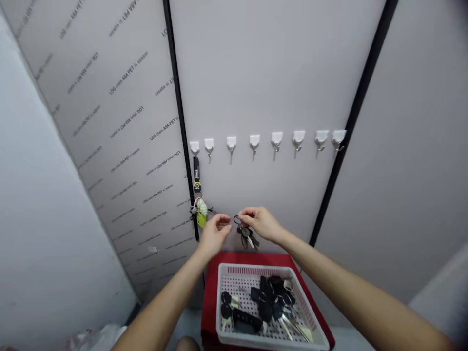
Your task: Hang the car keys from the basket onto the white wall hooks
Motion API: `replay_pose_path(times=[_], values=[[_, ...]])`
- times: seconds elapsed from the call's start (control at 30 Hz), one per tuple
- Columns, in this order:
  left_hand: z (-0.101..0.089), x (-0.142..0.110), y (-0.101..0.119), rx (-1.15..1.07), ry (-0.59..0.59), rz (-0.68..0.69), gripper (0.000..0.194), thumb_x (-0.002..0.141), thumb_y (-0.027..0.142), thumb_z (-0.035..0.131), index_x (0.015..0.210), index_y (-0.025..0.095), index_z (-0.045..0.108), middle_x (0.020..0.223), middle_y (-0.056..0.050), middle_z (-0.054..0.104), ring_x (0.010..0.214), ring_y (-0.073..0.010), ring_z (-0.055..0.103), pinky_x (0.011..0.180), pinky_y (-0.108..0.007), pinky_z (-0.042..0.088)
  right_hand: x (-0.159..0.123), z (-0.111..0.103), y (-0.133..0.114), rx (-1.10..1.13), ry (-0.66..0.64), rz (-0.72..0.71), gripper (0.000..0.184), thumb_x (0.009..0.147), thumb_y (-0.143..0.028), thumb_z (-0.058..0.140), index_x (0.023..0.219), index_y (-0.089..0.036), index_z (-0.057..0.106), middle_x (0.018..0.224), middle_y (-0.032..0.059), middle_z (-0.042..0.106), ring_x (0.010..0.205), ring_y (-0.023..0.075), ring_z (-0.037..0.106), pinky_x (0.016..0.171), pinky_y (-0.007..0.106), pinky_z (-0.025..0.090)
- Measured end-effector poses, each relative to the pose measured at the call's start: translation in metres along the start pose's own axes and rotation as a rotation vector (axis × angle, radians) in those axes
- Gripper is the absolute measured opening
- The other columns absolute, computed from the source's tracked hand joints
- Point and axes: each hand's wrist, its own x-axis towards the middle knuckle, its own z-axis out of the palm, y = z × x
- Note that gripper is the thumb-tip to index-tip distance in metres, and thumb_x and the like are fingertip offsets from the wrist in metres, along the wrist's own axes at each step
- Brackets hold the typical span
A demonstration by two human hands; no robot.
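My right hand [259, 222] pinches the ring of a bunch of keys [246, 235] that dangles below my fingers, in front of the white wall. My left hand [215, 233] is just left of the ring, fingers curled toward it, touching or almost touching it. Below both hands a white perforated basket [227, 273] holds several dark keys and fobs [268, 297]. On the wall above runs a row of white adhesive hooks [254, 142]. The leftmost hook [194, 146] carries a black strap keychain [197, 176] with a green and white charm [201, 212].
The basket sits on a red surface [210, 292]. Black vertical strips [179, 112] divide the wall panels; the left panel bears printed protective film. The other hooks [299, 138] hang bare.
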Motion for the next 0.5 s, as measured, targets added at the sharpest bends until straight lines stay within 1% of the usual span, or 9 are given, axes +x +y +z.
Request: replay_pose_path(times=[0.07,0.13,0.23,0.3,0.4,0.5], values=[[0.001,0.007,0.016,0.000,0.057,0.089,0.017,0.059,0.017,0.048,0.076,0.015,0.047,0.075,-0.002,0.052,0.070,-0.0090,0.049,0.066,-0.022,0.039,0.012,0.001,-0.015,0.047,0.042,-0.041,0.014,0.061,-0.025,0.044,0.059,-0.013,0.051,0.046,-0.0029,0.047,0.044,0.0062,0.043,0.048,0.020,0.036],[-0.002,0.016,0.031,0.001,0.139,0.159,0.021,0.061,0.017,0.047,0.082,0.016,0.045,0.077,-0.003,0.053,0.070,-0.0089,0.050,0.066,-0.021,0.040,0.025,0.002,-0.029,0.142,0.097,-0.067,0.011,0.061,-0.023,0.045,0.058,-0.013,0.050,0.045,-0.0034,0.047,0.043,0.0057,0.043,0.048,0.020,0.038],[-0.013,0.036,0.050,0.021,0.253,0.255,0.023,0.062,0.015,0.046,0.085,0.016,0.044,0.078,-0.002,0.053,0.069,-0.0080,0.050,0.064,-0.020,0.041,0.048,0.006,-0.052,0.287,0.169,-0.083,0.009,0.061,-0.019,0.045,0.057,-0.012,0.048,0.045,-0.0040,0.046,0.042,0.0047,0.044,0.048,0.020,0.040],[-0.022,0.049,0.061,0.047,0.329,0.313,0.022,0.062,0.013,0.045,0.084,0.016,0.044,0.077,-0.002,0.053,0.068,-0.0076,0.051,0.063,-0.020,0.041,0.064,0.009,-0.068,0.346,0.213,-0.105,0.007,0.062,-0.017,0.045,0.057,-0.012,0.047,0.047,-0.0040,0.047,0.042,0.0044,0.045,0.049,0.020,0.042],[-0.034,0.065,0.075,0.142,0.445,0.368,0.019,0.062,0.013,0.044,0.081,0.015,0.048,0.076,-0.002,0.054,0.067,-0.0076,0.050,0.064,-0.020,0.041,0.085,0.012,-0.089,0.400,0.286,-0.127,0.006,0.063,-0.015,0.044,0.057,-0.013,0.046,0.048,-0.0038,0.047,0.043,0.0047,0.047,0.048,0.020,0.043],[-0.041,0.075,0.084,0.232,0.483,0.394,0.022,0.062,0.013,0.043,0.082,0.015,0.051,0.079,-0.002,0.055,0.068,-0.0081,0.051,0.066,-0.021,0.041,0.103,0.012,-0.103,0.401,0.350,-0.112,0.008,0.064,-0.015,0.043,0.057,-0.013,0.045,0.047,-0.0037,0.046,0.043,0.0053,0.047,0.047,0.020,0.043]])
